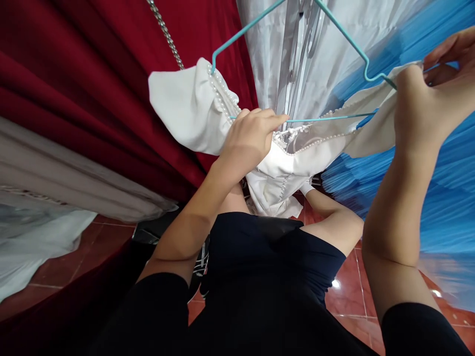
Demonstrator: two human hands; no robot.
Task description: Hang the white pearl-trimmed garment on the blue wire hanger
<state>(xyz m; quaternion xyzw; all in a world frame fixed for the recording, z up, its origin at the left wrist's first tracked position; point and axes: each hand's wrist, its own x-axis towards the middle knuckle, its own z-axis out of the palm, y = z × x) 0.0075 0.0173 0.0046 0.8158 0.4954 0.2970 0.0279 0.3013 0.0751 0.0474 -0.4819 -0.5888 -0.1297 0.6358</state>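
The white pearl-edged fabric garment (315,159) hangs centrally on a thin turquoise wire hanger (250,25), left hand (249,136) closed over its neckline, right hand (426,106) pinching its right sleeve, apparently holding it spread.

One hanger (347,36), one pearl-edged garment (274,160)

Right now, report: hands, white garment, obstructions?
Left hand on white pearl-trimmed fabric garment; right hand at its right edge. Turquoise wire hanger inside its opening. Left hand partly hides hanger's lower bar.
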